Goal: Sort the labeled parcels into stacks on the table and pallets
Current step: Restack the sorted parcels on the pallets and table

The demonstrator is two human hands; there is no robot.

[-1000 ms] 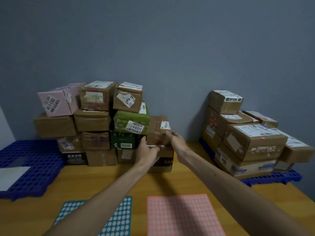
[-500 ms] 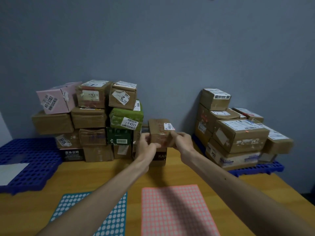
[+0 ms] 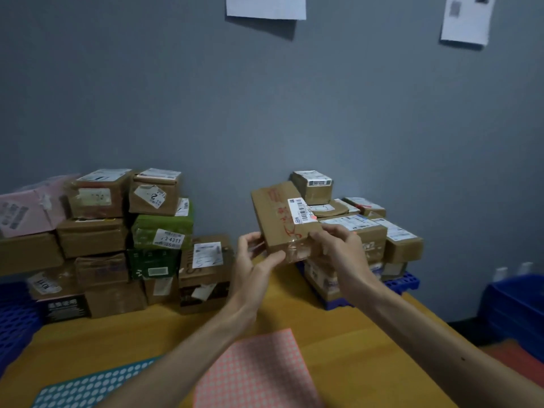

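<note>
Yellow table, two dotted sheets, one parcel, left hand and right hand fingers gripping it

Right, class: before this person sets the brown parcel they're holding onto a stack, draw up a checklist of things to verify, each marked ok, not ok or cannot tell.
1. Grip: the left hand and the right hand both hold the held parcel at its near end: ok.
2. The shipping label faces the camera: ok.
3. Label text is legible enough to choose a stack: cannot tell, too small.
4. The right stack on the blue pallet has a flat, free top: cannot tell, the parcel hides part of it.
5. The left stack is not leaning on the table: ok.
</note>
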